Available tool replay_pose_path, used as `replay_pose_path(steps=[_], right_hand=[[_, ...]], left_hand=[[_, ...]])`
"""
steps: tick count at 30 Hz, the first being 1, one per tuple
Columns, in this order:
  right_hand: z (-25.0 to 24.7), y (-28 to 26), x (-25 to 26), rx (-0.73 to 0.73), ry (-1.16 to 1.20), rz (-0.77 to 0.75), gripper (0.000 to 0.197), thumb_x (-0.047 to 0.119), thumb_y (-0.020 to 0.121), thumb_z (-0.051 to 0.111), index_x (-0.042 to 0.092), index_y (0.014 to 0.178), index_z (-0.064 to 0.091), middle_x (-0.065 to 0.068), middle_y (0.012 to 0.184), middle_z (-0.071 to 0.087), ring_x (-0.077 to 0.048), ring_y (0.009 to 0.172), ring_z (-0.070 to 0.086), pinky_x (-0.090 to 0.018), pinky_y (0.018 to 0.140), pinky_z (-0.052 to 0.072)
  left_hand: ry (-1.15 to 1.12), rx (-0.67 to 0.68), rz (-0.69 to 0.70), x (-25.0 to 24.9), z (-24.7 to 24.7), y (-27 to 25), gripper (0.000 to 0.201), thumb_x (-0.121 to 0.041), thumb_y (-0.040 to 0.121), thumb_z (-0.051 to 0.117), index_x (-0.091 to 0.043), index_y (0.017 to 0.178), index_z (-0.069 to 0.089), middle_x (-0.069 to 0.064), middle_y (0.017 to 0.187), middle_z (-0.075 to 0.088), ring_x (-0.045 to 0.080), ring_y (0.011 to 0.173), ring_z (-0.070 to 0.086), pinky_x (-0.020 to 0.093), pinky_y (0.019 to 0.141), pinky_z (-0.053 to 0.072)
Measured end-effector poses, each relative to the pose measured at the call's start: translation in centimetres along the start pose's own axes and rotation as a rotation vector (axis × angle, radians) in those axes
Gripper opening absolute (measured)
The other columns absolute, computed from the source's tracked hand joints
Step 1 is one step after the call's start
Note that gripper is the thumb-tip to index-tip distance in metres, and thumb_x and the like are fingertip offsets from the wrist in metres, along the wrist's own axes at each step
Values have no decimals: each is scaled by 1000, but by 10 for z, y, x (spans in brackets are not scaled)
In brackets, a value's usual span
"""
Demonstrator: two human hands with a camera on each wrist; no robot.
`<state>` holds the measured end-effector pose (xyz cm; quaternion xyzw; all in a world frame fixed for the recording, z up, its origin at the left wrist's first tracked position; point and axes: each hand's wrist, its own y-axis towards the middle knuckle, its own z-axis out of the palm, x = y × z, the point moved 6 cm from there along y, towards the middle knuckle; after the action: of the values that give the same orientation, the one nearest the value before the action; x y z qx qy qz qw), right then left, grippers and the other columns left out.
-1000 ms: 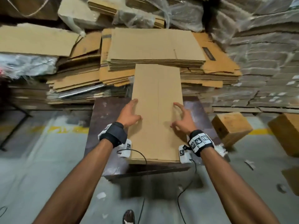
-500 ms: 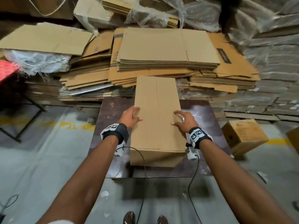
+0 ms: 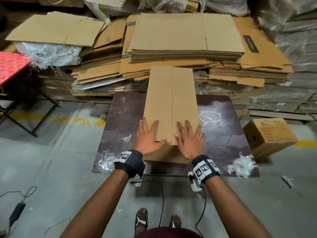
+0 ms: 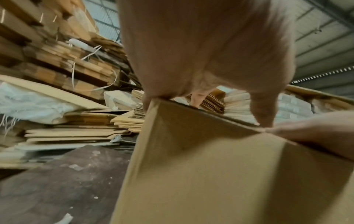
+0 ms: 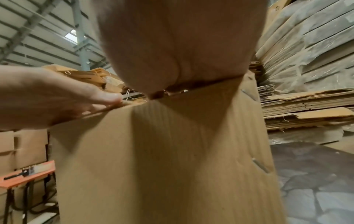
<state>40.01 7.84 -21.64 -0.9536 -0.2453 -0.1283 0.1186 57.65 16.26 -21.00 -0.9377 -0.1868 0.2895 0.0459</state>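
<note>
Left hand point(image 3: 148, 137) and right hand point(image 3: 189, 140) lie flat on top of the cardboard box point(image 3: 171, 100), fingers straight and spread. They press the closed flaps at its near end and grip nothing. The thumbs almost meet at the centre seam. Half a second ago both hands were on the box's sides; now they are on the top.

The box stands on the dark board point(image 3: 223, 134) with a lightning pattern, its far end toward the stack of flattened cartons point(image 3: 187, 36).

Wristbands point(image 3: 205, 167) carry black-and-white marker squares. Sandals point(image 3: 141, 220) show a white logo. The dark label point(image 3: 250, 44) on one flat carton and the print on the small carton point(image 3: 269, 136) on the floor to the right are too small to read.

Plastic scraps point(image 3: 241, 164) sit on the board's right near corner. A red table point(image 3: 10, 66) is far left.
</note>
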Motion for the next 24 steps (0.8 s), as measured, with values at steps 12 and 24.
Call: replay_pose_path(steps=[12,24], right_hand=[[4,11,3,-31,-23,3,59,55,107,20,41,162,6,3,172,-4,-50,151,-17,-71,119,8],[4,19,6,-38,-36,37,58,52,107,20,40,162,8,2,172,-2,-53,151,-13,-72,118,12]], left_hand=[[212,-86,115,4,4,11,99,-90,81,42,-38,161,14,12,170,-9,47,153,-9,66,121,13],[189,-93,107,1,-5,21,98,-86,79,52,-36,158,21,8,170,2,45,153,1,66,118,18]])
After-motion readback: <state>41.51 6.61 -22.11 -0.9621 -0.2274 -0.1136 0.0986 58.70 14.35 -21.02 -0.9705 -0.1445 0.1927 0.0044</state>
